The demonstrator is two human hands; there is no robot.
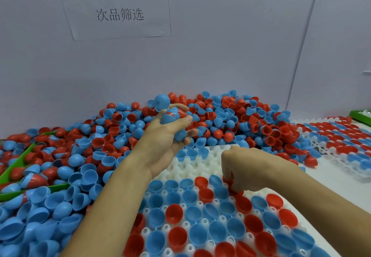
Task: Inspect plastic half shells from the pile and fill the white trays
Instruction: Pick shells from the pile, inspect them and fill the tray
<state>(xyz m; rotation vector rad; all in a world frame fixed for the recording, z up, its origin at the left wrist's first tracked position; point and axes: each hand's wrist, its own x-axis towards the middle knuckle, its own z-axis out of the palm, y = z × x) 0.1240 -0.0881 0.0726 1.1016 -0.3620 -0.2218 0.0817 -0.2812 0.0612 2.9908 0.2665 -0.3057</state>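
A big pile of red and blue plastic half shells lies against the back wall and spreads down the left side. My left hand is raised over the pile's front edge and grips several shells, mostly blue, one red. A white tray lies in front of me, its near rows filled with open-side-up shells, its far rows bare. My right hand reaches down onto the tray and pinches a red half shell at a pocket in the tray's middle.
A second white tray, filled with red and blue shells, lies at the right. A green bin edge pokes out of the pile at the left, another green container stands at far right. A paper sign hangs on the wall.
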